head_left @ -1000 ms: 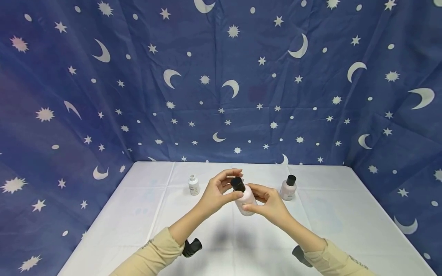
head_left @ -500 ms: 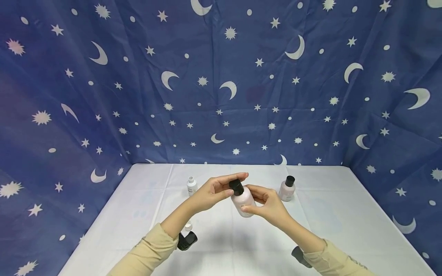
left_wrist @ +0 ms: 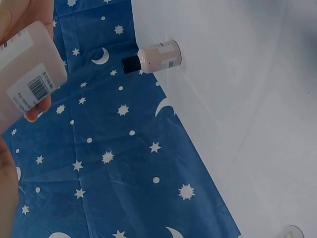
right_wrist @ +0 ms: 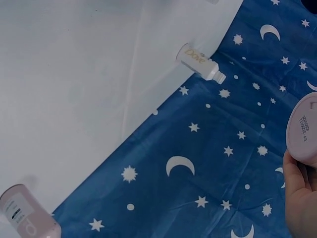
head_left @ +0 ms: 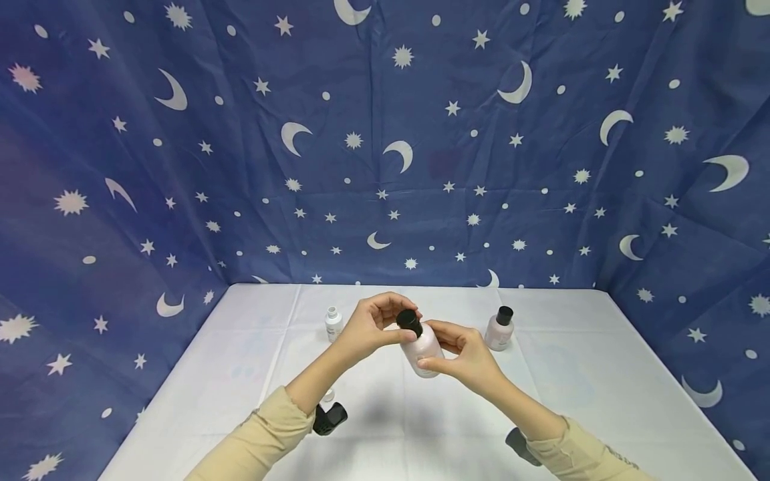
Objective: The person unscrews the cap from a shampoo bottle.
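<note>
Both hands hold a pale pink bottle (head_left: 424,354), tilted above the table with its black cap (head_left: 409,322) up and toward the left. My left hand (head_left: 368,332) grips at the cap, thumb in front and fingers behind. With thumb and fingers, my right hand (head_left: 472,357) holds the bottle's body from the right. A barcode label shows on the held bottle (left_wrist: 30,82) in the left wrist view. Its base and printed code face the right wrist camera, with part of my right hand (right_wrist: 299,198) beneath.
A second pink bottle (head_left: 500,331) with a black cap stands at the back right. At the back left stands a capless white Dove bottle (head_left: 333,325). A small white cap (head_left: 328,395) lies beside my left forearm. Blue curtains (head_left: 385,147) border the table.
My left fingers stretched out over the cap half a second ago and are bent round it again now. The right hand keeps its hold on the bottle, which has barely moved.
</note>
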`<state>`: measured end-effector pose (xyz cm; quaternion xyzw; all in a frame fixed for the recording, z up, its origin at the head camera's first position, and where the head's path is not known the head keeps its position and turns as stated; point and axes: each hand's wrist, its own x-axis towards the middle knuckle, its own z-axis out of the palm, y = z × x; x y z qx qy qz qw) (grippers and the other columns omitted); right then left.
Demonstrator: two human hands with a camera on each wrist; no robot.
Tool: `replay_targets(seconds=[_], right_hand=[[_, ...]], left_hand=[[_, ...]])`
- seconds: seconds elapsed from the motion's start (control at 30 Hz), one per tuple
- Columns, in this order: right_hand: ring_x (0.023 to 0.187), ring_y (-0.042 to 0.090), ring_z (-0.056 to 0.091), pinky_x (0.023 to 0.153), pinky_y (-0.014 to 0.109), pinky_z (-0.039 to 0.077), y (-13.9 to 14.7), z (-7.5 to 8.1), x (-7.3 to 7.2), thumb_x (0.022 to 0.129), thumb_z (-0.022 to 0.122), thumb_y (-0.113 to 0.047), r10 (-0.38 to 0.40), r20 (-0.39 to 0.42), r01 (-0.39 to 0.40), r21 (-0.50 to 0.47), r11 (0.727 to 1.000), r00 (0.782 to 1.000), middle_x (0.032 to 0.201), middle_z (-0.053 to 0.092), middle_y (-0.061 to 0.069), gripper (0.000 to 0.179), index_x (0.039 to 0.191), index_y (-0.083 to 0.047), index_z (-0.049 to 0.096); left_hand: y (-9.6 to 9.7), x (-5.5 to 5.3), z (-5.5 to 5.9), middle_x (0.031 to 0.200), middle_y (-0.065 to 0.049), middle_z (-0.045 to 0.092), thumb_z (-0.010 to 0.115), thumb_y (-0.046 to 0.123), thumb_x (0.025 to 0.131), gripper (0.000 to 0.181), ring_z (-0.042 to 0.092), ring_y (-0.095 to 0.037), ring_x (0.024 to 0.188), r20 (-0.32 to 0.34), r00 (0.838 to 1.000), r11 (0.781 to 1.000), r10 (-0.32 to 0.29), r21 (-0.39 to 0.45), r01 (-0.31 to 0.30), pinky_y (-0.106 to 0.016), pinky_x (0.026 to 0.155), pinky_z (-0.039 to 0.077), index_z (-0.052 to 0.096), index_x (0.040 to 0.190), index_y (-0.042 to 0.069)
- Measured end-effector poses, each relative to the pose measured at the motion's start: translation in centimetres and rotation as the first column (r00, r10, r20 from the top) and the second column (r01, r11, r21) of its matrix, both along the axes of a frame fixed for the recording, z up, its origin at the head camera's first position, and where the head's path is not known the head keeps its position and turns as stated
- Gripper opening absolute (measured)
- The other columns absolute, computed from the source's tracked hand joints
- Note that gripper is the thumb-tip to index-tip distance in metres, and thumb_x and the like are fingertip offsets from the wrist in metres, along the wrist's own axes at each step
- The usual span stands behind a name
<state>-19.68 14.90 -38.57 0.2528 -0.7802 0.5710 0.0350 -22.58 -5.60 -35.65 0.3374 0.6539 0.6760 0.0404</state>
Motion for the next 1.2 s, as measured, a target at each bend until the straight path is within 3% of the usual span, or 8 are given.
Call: replay_targets(seconds=[0.07, 0.3, 0.4, 0.5, 0.6, 0.73, 1.0, 1.2], right_hand=[[0.107, 0.029, 0.063, 0.091, 0.030, 0.054, 0.0, 0.2, 0.0, 0.075, 0.078, -0.007, -0.002, -0.005, 0.002, 0.001, 1.000, 1.000, 0.117, 0.063, 0.026, 0.055, 0.122, 0.010, 0.056], [0.107, 0.033, 0.063, 0.091, 0.031, 0.054, 0.0, 0.4, -0.1, 0.075, 0.078, -0.006, 0.002, -0.002, -0.002, 0.007, 1.000, 1.000, 0.117, 0.063, 0.026, 0.054, 0.123, 0.010, 0.056], [0.106, 0.029, 0.064, 0.091, 0.031, 0.054, 0.1, 0.4, -0.2, 0.075, 0.078, -0.006, 0.004, -0.002, -0.004, 0.006, 1.000, 1.000, 0.116, 0.063, 0.026, 0.054, 0.122, 0.010, 0.056], [0.106, 0.025, 0.064, 0.091, 0.032, 0.054, 0.2, 0.4, -0.2, 0.075, 0.078, -0.006, 0.002, -0.002, -0.002, 0.001, 1.000, 1.000, 0.116, 0.063, 0.026, 0.054, 0.122, 0.010, 0.056], [0.107, 0.030, 0.063, 0.091, 0.032, 0.053, 0.3, 0.3, -0.3, 0.075, 0.077, -0.005, 0.001, 0.003, -0.001, -0.003, 1.000, 1.000, 0.117, 0.063, 0.026, 0.055, 0.123, 0.011, 0.055], [0.108, 0.034, 0.062, 0.092, 0.032, 0.053, 0.3, 0.3, -0.4, 0.076, 0.077, -0.005, 0.002, 0.010, -0.002, -0.011, 1.000, 1.000, 0.118, 0.062, 0.027, 0.055, 0.123, 0.011, 0.055], [0.109, 0.036, 0.061, 0.092, 0.030, 0.053, 0.2, 0.1, -0.1, 0.076, 0.078, -0.008, -0.006, 0.017, 0.006, -0.002, 1.000, 1.000, 0.119, 0.062, 0.027, 0.055, 0.123, 0.010, 0.055], [0.109, 0.037, 0.061, 0.092, 0.031, 0.053, 0.2, 0.4, 0.0, 0.076, 0.078, -0.008, -0.009, 0.012, 0.009, -0.005, 1.000, 1.000, 0.119, 0.062, 0.027, 0.055, 0.123, 0.010, 0.055]], left_hand=[[0.2, 0.0, 0.1, 0.096, 0.007, 0.064, 0.081, 0.015, 0.074, 0.047, 0.062, -0.004, 0.091, -0.019, 1.000, 1.000, 0.021, -0.001, -0.021, -0.020, 0.087, 0.052, 0.056, 0.105, -0.011], [0.8, 0.1, 0.5, 0.092, 0.007, 0.058, 0.075, -0.006, 0.072, 0.038, 0.057, -0.003, 0.084, -0.035, 0.997, 0.998, 0.068, 0.000, -0.068, -0.016, 0.082, 0.051, 0.050, 0.100, -0.009], [0.9, 0.1, 0.4, 0.094, 0.006, 0.057, 0.075, -0.006, 0.073, 0.038, 0.057, -0.004, 0.086, -0.044, 0.996, 0.997, 0.082, -0.001, -0.083, -0.016, 0.084, 0.050, 0.050, 0.102, -0.009], [0.9, 0.0, 0.2, 0.098, -0.003, 0.059, 0.078, 0.006, 0.075, 0.046, 0.057, -0.003, 0.091, -0.057, 0.996, 0.997, 0.075, -0.002, -0.076, -0.017, 0.088, 0.050, 0.051, 0.109, -0.007], [0.8, -0.1, 0.0, 0.108, -0.021, 0.059, 0.080, 0.032, 0.075, 0.067, 0.059, -0.002, 0.099, -0.062, 0.998, 0.999, 0.031, 0.009, -0.031, -0.018, 0.094, 0.049, 0.049, 0.119, -0.007], [0.5, -0.2, -0.1, 0.122, -0.038, 0.049, 0.073, 0.047, 0.076, 0.084, 0.058, -0.002, 0.111, -0.057, 0.996, 0.996, -0.065, 0.050, 0.067, -0.019, 0.100, 0.045, 0.044, 0.129, -0.011], [-0.6, -0.1, -0.3, 0.138, -0.037, 0.037, 0.057, 0.012, 0.094, 0.056, 0.049, -0.006, 0.127, -0.090, 0.971, 0.971, -0.221, 0.069, 0.227, -0.022, 0.106, 0.041, 0.033, 0.137, -0.014], [-0.9, -0.1, 0.0, 0.138, -0.035, 0.038, 0.055, 0.008, 0.094, 0.049, 0.050, -0.005, 0.126, -0.102, 0.964, 0.969, -0.246, 0.016, 0.248, -0.023, 0.105, 0.043, 0.038, 0.135, -0.015]])
